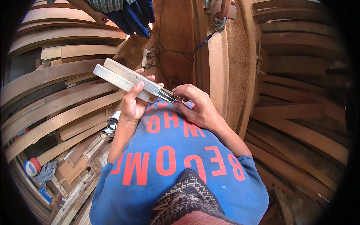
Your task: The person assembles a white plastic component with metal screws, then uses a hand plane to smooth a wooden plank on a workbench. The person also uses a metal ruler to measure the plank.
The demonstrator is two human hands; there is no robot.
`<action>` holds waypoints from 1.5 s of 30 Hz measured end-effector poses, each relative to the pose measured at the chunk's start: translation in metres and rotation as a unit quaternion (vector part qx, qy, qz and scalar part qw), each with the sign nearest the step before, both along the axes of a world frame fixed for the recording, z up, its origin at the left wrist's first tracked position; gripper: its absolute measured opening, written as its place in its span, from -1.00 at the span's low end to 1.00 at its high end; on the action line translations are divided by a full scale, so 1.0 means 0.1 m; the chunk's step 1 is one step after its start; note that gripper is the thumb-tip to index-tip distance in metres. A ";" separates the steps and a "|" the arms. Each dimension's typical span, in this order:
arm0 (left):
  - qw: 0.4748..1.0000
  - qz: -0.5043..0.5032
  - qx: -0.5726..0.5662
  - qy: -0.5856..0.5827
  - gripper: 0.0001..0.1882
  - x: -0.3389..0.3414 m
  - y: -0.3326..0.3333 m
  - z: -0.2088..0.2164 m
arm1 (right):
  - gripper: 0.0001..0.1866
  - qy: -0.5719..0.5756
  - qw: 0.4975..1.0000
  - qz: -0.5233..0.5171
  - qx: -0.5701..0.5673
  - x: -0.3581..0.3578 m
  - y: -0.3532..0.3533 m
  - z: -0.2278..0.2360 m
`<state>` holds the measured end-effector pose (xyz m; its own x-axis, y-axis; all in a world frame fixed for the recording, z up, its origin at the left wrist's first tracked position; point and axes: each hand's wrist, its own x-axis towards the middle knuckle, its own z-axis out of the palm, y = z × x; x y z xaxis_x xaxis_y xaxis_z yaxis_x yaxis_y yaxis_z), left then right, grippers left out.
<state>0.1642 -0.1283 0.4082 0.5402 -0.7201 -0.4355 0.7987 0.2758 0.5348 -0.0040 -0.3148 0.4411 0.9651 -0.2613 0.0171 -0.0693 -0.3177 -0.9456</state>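
Gripping this pale case (123, 72) in my left hand (134, 103), long axis slanting down-right to my right hand (198, 105), which's pinching slim metal bits (167, 95) at its end

- Long brown wooden planks (71, 35) lie stacked at left.
- A white rectangular power strip (144, 58) sits beside tangled thin black cables (159, 55).
- A round red, white and blue object (30, 167) lies beside crumpled grey-blue cloth (47, 172).

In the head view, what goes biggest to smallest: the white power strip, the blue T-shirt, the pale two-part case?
1. Blue T-shirt, clearly largest
2. Pale two-part case
3. White power strip, smallest
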 end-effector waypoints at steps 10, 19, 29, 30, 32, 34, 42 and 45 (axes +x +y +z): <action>0.999 -0.003 0.008 -0.047 -0.37 -0.04 -0.06 0.11 | -0.68 -0.172 0.965 -0.057 -0.187 0.02 0.02 -0.11; 0.999 0.020 0.027 0.016 -0.44 -0.01 -0.11 0.21 | -0.67 -0.235 0.900 -0.112 -0.350 0.15 -0.02 -0.04; 0.997 0.051 0.047 0.038 -0.48 0.01 -0.09 0.16 | -0.61 -0.249 0.895 -0.109 -0.353 0.08 -0.05 -0.02; 0.996 0.061 0.058 0.038 -0.49 0.03 -0.10 0.14 | -0.61 -0.245 0.898 -0.112 -0.347 0.08 -0.06 -0.02; 0.994 0.073 0.071 0.038 -0.51 0.04 -0.10 0.11 | -0.61 -0.230 0.909 -0.122 -0.326 0.12 -0.09 -0.02; 0.994 0.077 0.074 0.037 -0.52 0.05 -0.12 0.08 | -0.66 -0.196 0.925 -0.094 -0.312 0.15 -0.08 -0.02; 0.988 0.117 0.092 0.043 -0.59 0.04 -0.18 0.12 | -0.69 -0.193 0.913 -0.076 -0.352 0.28 -0.09 -0.11; 0.986 0.128 0.095 0.051 -0.64 0.04 -0.18 0.15 | -0.72 -0.196 0.911 -0.106 -0.348 0.31 -0.08 -0.17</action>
